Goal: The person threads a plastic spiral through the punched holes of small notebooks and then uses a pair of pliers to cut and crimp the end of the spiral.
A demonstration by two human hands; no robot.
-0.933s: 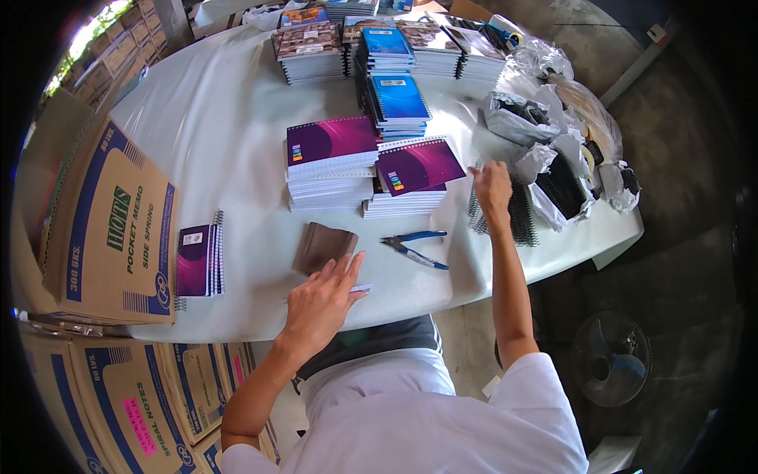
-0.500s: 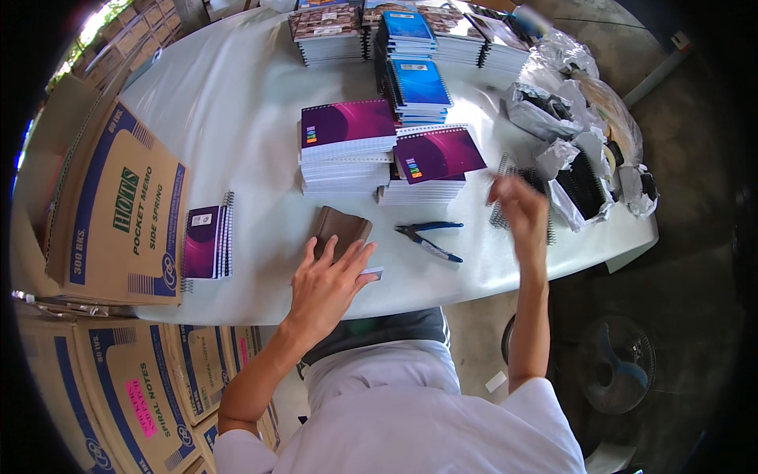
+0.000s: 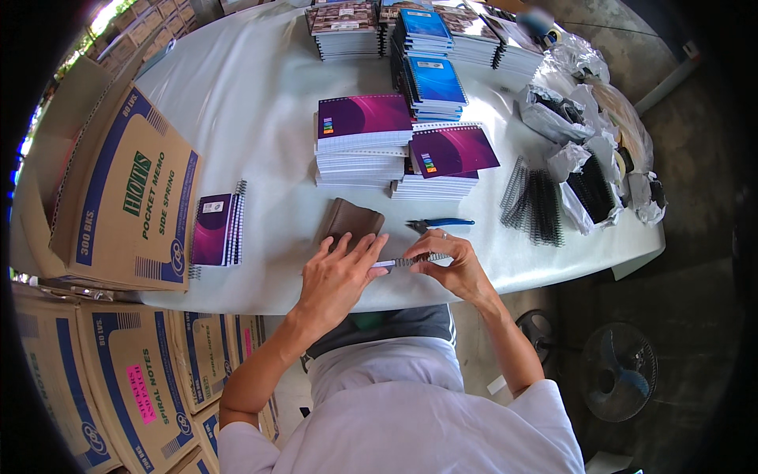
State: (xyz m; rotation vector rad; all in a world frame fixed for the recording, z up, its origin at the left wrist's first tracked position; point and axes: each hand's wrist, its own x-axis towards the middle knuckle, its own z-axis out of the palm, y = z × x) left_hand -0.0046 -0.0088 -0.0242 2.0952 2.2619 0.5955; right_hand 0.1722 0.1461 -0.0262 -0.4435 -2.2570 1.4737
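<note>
Left hand (image 3: 341, 272) lying flat on a brown-covered notebook (image 3: 350, 222), right hand (image 3: 456, 265) pinching a black spiral coil (image 3: 410, 260) at its near edge, blue-handled pliers (image 3: 439, 224) lying just beyond on the white table (image 3: 253, 103).

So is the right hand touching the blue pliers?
Apart. The head view shows the right hand pinching a spiral coil near the table edge, with bare white tablecloth visible between its knuckles and the blue pliers lying behind.

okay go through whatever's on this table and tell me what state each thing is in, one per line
Spiral binding coil: held between both hands.
Left hand: fingertips on the coil.
Right hand: pinching the coil.
Pliers: lying untouched.
Purple notebooks: closed, stacked.
Plastic bags: open, coils inside.
Cardboard box: tipped on its side.
</note>
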